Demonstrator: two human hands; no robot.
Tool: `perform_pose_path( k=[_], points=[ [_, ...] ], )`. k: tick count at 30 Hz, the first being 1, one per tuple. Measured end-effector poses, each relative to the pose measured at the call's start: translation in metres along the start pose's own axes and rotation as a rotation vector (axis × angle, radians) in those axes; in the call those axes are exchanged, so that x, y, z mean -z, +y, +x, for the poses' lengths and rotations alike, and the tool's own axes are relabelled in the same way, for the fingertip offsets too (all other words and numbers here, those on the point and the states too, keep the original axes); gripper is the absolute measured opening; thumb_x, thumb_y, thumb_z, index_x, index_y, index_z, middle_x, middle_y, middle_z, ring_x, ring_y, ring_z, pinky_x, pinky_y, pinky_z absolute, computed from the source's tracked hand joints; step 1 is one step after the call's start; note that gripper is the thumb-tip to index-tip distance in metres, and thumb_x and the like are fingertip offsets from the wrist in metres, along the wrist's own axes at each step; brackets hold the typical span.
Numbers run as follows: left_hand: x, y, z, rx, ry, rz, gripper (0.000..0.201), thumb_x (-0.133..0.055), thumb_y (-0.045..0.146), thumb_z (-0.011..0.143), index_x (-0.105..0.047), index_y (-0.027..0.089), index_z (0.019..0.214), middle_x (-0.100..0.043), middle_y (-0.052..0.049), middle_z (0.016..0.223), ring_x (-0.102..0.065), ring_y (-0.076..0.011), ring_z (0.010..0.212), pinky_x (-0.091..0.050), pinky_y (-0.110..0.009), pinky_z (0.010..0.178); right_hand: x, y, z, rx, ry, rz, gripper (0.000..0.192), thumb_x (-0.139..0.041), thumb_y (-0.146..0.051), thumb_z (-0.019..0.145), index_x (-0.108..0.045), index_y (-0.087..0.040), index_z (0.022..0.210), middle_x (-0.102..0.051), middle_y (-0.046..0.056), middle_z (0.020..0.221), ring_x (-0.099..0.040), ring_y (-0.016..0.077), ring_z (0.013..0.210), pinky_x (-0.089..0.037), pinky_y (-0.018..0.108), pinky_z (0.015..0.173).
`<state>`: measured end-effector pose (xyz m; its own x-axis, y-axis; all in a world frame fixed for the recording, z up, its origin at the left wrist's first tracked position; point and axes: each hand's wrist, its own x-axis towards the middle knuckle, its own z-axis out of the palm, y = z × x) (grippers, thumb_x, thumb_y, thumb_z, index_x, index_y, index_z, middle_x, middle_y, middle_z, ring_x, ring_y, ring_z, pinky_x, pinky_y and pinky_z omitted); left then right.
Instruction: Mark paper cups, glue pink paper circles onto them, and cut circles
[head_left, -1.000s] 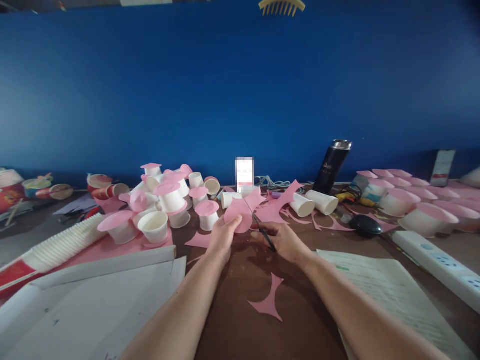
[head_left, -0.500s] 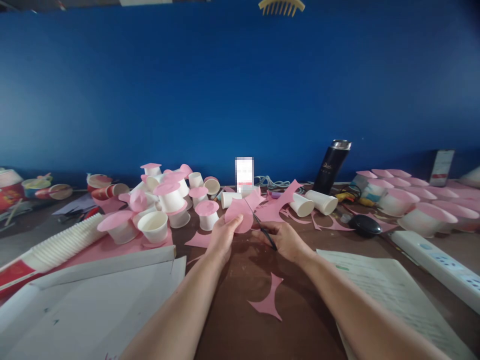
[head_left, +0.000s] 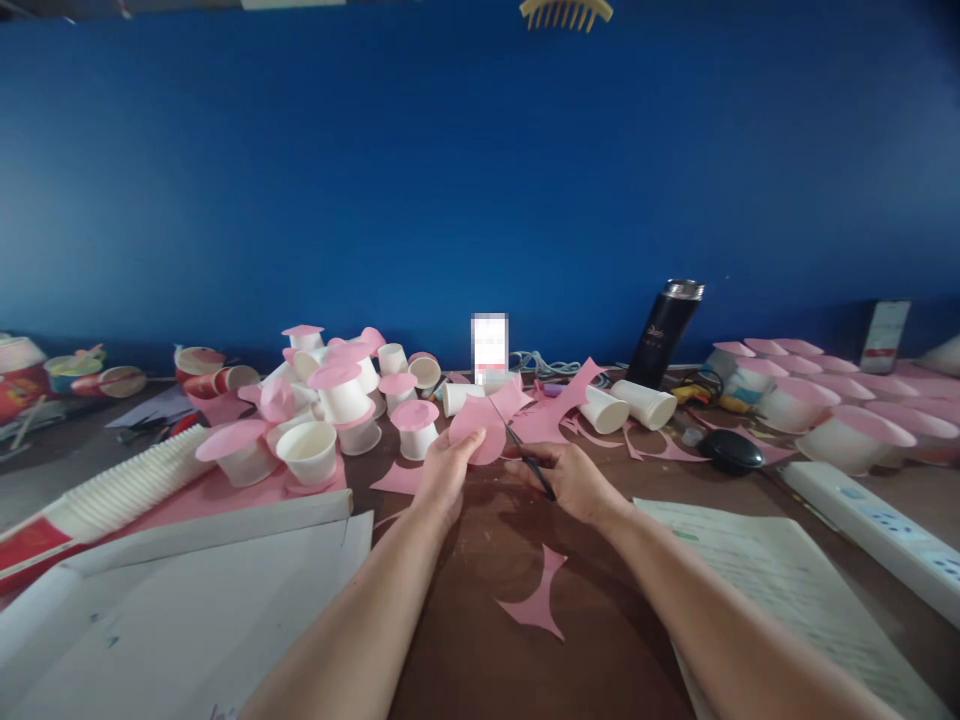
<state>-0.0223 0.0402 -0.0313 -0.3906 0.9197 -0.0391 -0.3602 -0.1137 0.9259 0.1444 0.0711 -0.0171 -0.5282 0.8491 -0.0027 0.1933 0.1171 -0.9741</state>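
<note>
Between thumb and fingers, my left hand (head_left: 448, 470) pinches a piece of pink paper (head_left: 480, 420) with a rounded lower edge. My right hand (head_left: 566, 478) is closed round the dark handles of a pair of scissors (head_left: 534, 466). The blades point up and left, along the paper's right edge. Whether they are parted there is too small to tell. On the brown table in front of my forearms lies a curved pink offcut (head_left: 540, 600). Behind the scissors rests a larger pink scrap (head_left: 559, 408).
Paper cups topped with pink paper (head_left: 337, 390) crowd the left, and more (head_left: 855, 430) fill the right. A stack of cups (head_left: 135, 490) lies at left above a white box lid (head_left: 187, 620). A black flask (head_left: 664, 335), a mouse (head_left: 729, 452), a power strip (head_left: 877, 530) and a written sheet (head_left: 780, 590) are right.
</note>
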Motion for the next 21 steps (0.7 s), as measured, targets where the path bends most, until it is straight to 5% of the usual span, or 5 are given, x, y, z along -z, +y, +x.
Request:
perform_pose_path(
  k=[21],
  points=[
    [0.0010,0.0006,0.0007,0.004,0.021,-0.035,0.045,-0.082,0.039,0.056,-0.072,0.013,0.091,-0.073,-0.010,0.083,-0.068,-0.0248,0.079,-0.051,-0.036,0.077,-0.0026,-0.0051,-0.0019,-0.036,-0.017,0.082,0.058,-0.078,-0.053,0.061,-0.073,-0.010,0.099,-0.049,-0.004,0.053,-0.040,0.0073,0.049,-0.033,0.022,0.048]
  ],
)
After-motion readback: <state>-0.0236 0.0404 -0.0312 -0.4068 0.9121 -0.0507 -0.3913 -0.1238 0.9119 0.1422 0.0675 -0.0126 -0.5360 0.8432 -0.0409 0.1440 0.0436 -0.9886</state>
